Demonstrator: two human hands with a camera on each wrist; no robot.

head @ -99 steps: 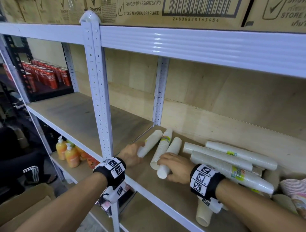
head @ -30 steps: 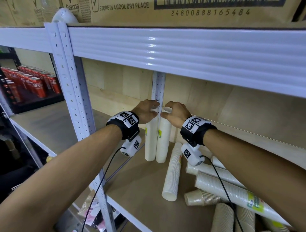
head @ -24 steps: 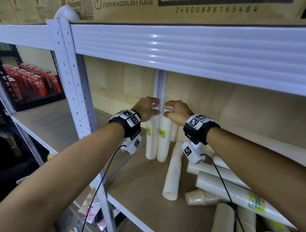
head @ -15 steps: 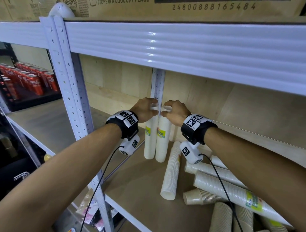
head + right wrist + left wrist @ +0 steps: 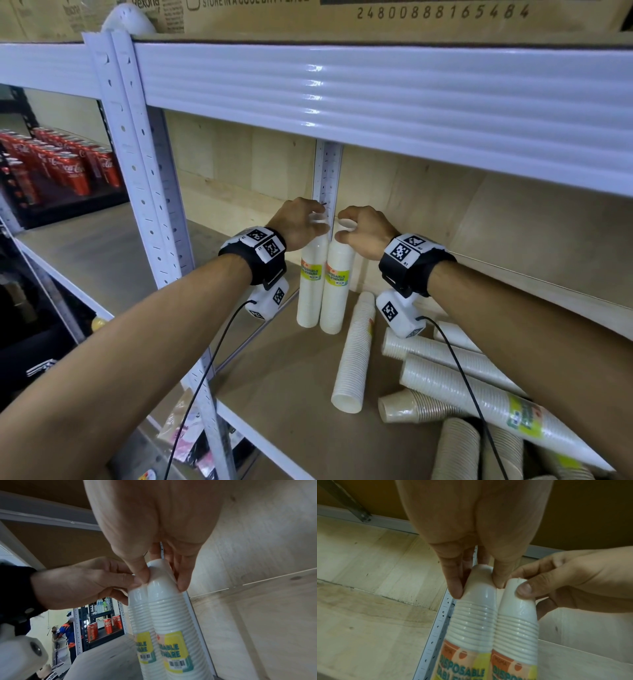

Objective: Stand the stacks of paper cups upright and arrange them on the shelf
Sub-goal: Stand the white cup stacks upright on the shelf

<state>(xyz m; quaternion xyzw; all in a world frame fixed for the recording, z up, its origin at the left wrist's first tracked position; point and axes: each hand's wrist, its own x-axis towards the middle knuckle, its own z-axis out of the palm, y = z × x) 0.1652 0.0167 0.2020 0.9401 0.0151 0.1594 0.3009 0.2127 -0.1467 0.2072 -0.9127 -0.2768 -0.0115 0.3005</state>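
Two wrapped stacks of white paper cups stand upright side by side at the back left corner of the shelf [image 5: 287, 387], against the rear post. My left hand [image 5: 301, 224] pinches the top of the left stack [image 5: 310, 291], also seen close up as the left stack [image 5: 476, 616]. My right hand [image 5: 363, 231] pinches the top of the right stack [image 5: 337, 294], the nearer right stack [image 5: 169, 615] in the right wrist view. A third white stack [image 5: 354, 353] lies flat just right of them. More lying stacks [image 5: 455, 380] pile up to the right.
A white upright post [image 5: 144, 178] stands at the shelf's front left and a rear post [image 5: 327, 171] behind the stacks. Red soda cans [image 5: 65, 164] fill a rack at far left. Cardboard boxes [image 5: 411, 13] sit on the shelf above. Brown cup stacks [image 5: 455, 452] lie at lower right.
Since 3.3 s ago both hands have lifted two lying stacks upright at the back corner. Over the last second the hands and stacks have barely moved.
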